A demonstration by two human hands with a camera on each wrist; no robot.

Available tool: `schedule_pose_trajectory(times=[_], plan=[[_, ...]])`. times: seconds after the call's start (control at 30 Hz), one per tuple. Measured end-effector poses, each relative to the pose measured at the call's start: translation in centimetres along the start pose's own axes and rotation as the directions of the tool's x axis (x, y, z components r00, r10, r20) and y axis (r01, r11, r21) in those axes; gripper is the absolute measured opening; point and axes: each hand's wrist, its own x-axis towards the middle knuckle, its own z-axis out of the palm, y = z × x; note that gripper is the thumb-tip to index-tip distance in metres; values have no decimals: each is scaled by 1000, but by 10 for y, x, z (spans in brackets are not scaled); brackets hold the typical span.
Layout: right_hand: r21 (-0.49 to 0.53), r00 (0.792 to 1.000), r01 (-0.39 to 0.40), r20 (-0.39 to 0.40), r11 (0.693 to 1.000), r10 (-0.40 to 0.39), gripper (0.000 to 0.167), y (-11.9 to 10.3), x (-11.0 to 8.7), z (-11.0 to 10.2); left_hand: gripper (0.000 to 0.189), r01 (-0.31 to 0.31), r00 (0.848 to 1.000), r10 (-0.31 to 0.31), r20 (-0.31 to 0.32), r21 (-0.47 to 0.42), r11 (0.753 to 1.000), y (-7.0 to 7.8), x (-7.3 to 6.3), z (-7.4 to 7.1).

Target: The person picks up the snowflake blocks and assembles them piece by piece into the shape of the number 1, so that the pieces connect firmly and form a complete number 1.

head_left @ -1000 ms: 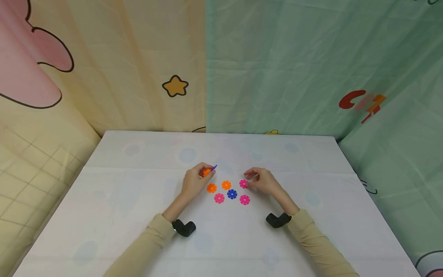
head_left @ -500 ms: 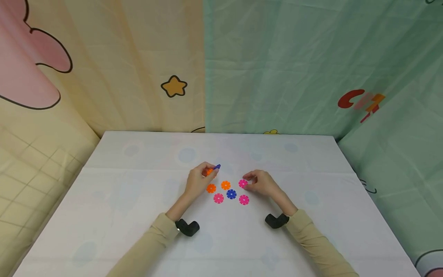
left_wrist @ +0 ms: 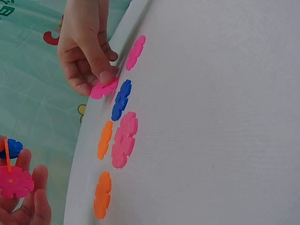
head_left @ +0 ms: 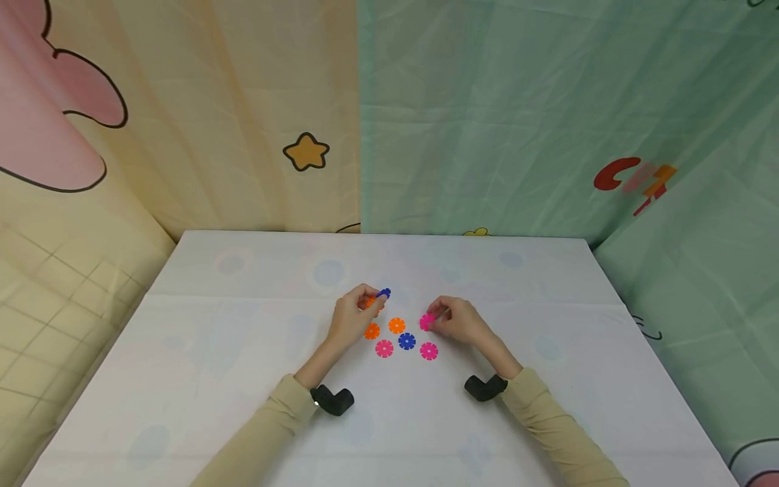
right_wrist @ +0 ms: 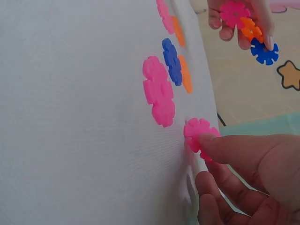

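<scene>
A yellow curtain (head_left: 243, 122) fills the upper left of the head view and a green curtain (head_left: 487, 122) the upper right, both cropped by the frame. Below them a white table (head_left: 402, 439) is seen, its near edge out of shot. A left sleeve (head_left: 258, 433) and a right sleeve (head_left: 560, 429) are cut off at the bottom; two black wrist devices (head_left: 485, 387) are worn at the cuffs.

Nine flower-shaped discs are counted: four pink, three orange, two blue. At the centre of the head view, a cluster of three is pinched by the left hand (head_left: 353, 321), its thumb pressed to a blue disc (right_wrist: 265, 51). An orange disc (right_wrist: 251, 30) is partly covered by fingers, and a pink disc (right_wrist: 235, 14) is hidden from the head view; how all three are joined cannot be made out.

Right of centre, another pink disc (head_left: 427, 322) is pinched by the right hand (head_left: 459, 320), partly covered by the thumb. Whether the table is touched cannot be told.

Between and below the hands, five discs are laid flat: an orange pair (head_left: 397, 325), a pink pair (head_left: 429, 351) and a lone blue one (head_left: 406, 341).
</scene>
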Motion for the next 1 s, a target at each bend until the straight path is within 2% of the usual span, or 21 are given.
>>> schedule_pose_trajectory(times=[0.17,0.2,0.3,0.6,1.0], plan=[[33,999,-44,20,998,44,18,-6,2,-1,18,0,1000,1,9,-56,998,3,1,2],[38,999,-49,24,998,48,18,-8,2,-1,18,7,1000,-7,10,-68,998,8,-1,1],[48,999,-40,19,998,39,17,-11,2,-1,21,6,1000,-5,18,-90,996,10,-1,2],[91,996,-34,-81,995,41,22,-22,7,-2,19,10,999,-7,35,-72,997,10,-1,4],[175,982,33,-188,984,0,26,-39,11,-5,17,0,998,6,67,-92,996,9,0,6]])
